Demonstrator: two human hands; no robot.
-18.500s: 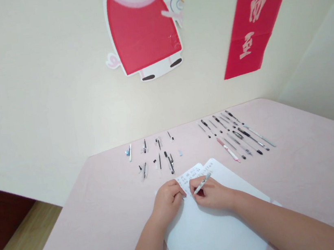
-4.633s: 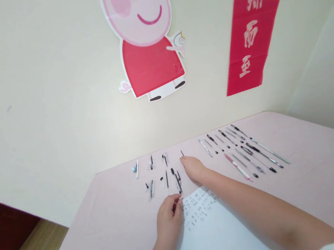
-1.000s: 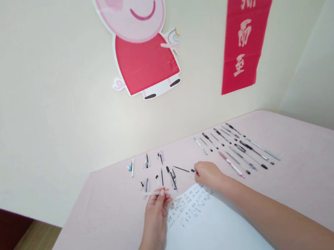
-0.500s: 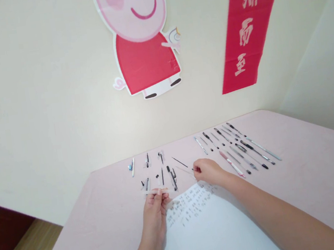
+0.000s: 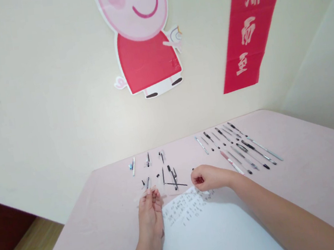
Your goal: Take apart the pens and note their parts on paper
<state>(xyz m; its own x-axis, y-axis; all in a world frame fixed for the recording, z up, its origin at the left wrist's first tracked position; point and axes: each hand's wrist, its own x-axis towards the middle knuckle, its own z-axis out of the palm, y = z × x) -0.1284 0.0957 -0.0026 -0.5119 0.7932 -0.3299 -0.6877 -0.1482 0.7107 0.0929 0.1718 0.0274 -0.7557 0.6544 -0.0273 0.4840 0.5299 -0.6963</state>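
Note:
My left hand is at the left edge of the written sheet, thumb and fingers pinched on a translucent pen barrel that is blurred and hard to see. My right hand is closed above the sheet's top edge. From its fingertips a thin, dark pen refill points left towards my left hand, passing in front of a black-capped pen. A small black piece shows just behind my right fingers. The white paper with handwriting along its top lies between my forearms.
Dismantled pen parts lie in small groups on the left of the pink-covered table. Several pens are laid in two rows on the right. A pale wall with a pig cutout and a red banner rises behind.
The refill in my right hand has swung from pointing up and left to nearly level, towards my left hand. My left hand has moved slightly left and down, and its fingers have shifted.

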